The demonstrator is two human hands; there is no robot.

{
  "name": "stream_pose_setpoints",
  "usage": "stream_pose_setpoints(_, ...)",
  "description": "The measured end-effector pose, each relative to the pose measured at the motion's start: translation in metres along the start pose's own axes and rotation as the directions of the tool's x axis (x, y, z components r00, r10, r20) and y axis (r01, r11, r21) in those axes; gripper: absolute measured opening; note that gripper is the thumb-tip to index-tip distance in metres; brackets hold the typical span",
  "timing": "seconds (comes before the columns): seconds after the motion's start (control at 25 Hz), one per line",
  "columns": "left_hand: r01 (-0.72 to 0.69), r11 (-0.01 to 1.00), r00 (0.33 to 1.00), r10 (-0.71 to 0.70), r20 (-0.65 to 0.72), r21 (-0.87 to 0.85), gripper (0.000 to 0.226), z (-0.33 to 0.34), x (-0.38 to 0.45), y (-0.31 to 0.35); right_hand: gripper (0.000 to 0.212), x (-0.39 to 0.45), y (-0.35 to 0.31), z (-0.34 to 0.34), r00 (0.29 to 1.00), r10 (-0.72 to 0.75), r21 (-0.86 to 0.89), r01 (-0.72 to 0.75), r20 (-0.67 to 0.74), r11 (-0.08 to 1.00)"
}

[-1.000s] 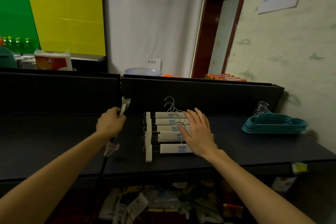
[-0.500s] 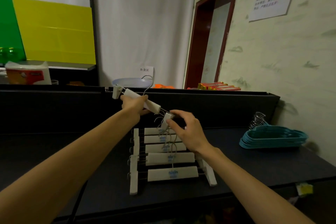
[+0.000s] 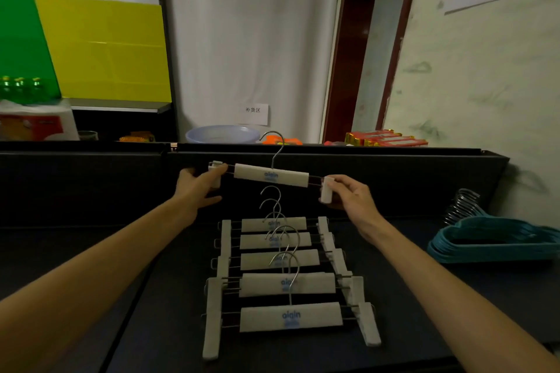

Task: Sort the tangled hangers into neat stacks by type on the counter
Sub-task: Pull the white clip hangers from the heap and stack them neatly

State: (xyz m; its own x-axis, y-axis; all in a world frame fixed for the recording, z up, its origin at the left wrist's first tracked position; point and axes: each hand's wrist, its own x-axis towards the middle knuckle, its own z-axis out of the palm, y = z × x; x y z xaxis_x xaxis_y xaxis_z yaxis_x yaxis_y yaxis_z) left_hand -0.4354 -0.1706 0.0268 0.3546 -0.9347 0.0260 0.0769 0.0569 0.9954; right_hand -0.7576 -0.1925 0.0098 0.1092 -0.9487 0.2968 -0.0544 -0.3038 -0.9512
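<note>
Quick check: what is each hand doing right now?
Left hand: pinches the left clip of the raised white clip hanger.
Right hand: pinches its right clip.

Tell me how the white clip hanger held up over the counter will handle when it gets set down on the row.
The white clip hanger probably stays stiff: held only by its end clips, its bar shows no sag. It looks light, since the left hand and right hand just pinch it. Its hook may snag hooks in the row of clip hangers.

Single head-worn wide-angle view looked forward and slightly down across the dark matte counter [image 3: 424, 306] at close range, toward the white curtained wall [image 3: 257, 39].
</note>
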Motion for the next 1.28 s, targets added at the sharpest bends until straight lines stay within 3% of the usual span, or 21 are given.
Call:
stream_pose_setpoints(0.12,-0.279,0.937,0.955,0.246,0.168,0.211,0.048,-0.019,-0.004,-0.015,0.019,0.009,0.013,-0.003,0.999,0.018,-0.055,-0.015,0.042,0.998)
stream_pose_setpoints(0.2,-0.375,0.879,0.919,0.310,0.244,0.293,0.030,-0.028,-0.003,-0.021,0.020,0.012,0.021,-0.003,0.999,0.021,-0.086,-0.017,0.050,0.996)
stream_pose_setpoints(0.28,-0.421,0.836,0.894,0.316,0.317,0.353,0.027,-0.034,-0.001,-0.025,0.019,0.015,0.027,-0.005,0.998,0.039,-0.106,-0.035,0.041,0.994)
stream_pose_setpoints(0.4,-0.443,0.813,0.869,0.285,0.405,0.377,0.033,-0.035,0.003,-0.026,0.019,0.020,0.033,-0.009,0.994,0.099,-0.156,-0.092,0.036,0.984)
stream_pose_setpoints(0.8,-0.484,0.733,0.854,0.277,0.440,0.477,0.025,-0.031,-0.002,-0.048,0.018,0.009,0.060,-0.026,0.992,0.103,-0.295,-0.078,0.069,0.952)
stream_pose_setpoints(1.04,-0.422,0.802,0.888,0.271,0.372,0.422,0.016,-0.029,-0.010,-0.051,0.013,0.007,0.066,-0.028,0.999,-0.025,-0.382,0.034,0.028,0.924)
stream_pose_setpoints(1.28,-0.353,0.832,0.924,0.236,0.302,0.429,0.015,-0.029,-0.013,-0.063,0.015,-0.003,0.066,-0.027,0.999,-0.032,-0.385,0.043,0.034,0.922)
